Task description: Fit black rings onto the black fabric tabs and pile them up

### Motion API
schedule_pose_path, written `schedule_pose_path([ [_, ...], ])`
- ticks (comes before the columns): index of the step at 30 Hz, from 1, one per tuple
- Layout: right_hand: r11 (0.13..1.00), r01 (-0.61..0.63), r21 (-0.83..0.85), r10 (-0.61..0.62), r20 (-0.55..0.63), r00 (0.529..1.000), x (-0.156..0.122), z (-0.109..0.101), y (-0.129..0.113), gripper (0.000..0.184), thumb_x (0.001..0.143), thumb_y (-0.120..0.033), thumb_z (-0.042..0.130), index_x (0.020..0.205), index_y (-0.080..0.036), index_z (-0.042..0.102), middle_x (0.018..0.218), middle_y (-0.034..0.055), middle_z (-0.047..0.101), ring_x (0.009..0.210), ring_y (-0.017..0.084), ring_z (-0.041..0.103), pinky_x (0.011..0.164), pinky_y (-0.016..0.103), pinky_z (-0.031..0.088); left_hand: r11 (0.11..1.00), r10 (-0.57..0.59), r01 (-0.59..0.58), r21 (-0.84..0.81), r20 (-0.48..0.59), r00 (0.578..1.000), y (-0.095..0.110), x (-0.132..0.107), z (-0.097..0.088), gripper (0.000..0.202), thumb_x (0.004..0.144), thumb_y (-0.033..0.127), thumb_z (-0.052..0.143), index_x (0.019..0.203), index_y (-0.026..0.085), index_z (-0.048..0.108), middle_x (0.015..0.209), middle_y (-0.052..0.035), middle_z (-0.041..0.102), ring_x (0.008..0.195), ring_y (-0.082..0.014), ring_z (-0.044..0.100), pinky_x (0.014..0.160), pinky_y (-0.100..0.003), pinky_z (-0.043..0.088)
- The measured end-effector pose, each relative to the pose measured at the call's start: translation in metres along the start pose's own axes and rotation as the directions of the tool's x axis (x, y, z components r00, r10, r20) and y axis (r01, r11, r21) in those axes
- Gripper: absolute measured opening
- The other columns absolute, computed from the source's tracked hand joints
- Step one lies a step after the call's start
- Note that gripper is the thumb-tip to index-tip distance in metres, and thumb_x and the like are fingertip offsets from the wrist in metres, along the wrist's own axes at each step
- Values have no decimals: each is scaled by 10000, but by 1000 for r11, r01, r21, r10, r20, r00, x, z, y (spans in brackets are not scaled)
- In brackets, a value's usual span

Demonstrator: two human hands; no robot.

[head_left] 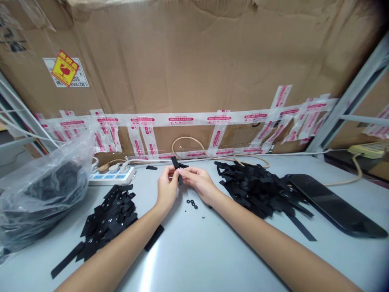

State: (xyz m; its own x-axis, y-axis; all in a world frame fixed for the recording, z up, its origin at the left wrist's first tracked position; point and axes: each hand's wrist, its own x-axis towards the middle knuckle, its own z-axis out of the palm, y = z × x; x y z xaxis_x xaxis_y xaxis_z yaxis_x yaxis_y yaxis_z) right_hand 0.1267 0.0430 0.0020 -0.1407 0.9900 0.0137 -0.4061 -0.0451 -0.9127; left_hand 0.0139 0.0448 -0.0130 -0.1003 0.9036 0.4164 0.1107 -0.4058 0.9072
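Observation:
Both hands meet over the middle of the pale table. My left hand is closed, pinching a short black strip that stands up from the fingertips. My right hand is closed on the same strip from the other side. Just below the hands lie several small black rings. Left of my left forearm spreads a pile of black strips, many with a shiny metal spot. A larger heap of black strips lies right of my right hand.
A clear plastic bag of dark pieces stands at the left, beside a white power strip. A black flat device lies at the right. A tall taped cardboard box and a beige cable are behind.

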Motion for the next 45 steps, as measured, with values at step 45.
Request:
schedule_pose_path([
  [45, 712, 305, -633, -154, 283, 947, 0, -9, -16, 88, 678, -260, 603, 712, -188, 637, 671, 22, 616, 637, 149, 547, 604, 289, 407, 857, -420, 379, -349, -46, 906, 19, 23, -15, 88, 666, 165, 587, 593, 137, 548, 572, 10, 543, 565, -93, 532, 603, -231, 418],
])
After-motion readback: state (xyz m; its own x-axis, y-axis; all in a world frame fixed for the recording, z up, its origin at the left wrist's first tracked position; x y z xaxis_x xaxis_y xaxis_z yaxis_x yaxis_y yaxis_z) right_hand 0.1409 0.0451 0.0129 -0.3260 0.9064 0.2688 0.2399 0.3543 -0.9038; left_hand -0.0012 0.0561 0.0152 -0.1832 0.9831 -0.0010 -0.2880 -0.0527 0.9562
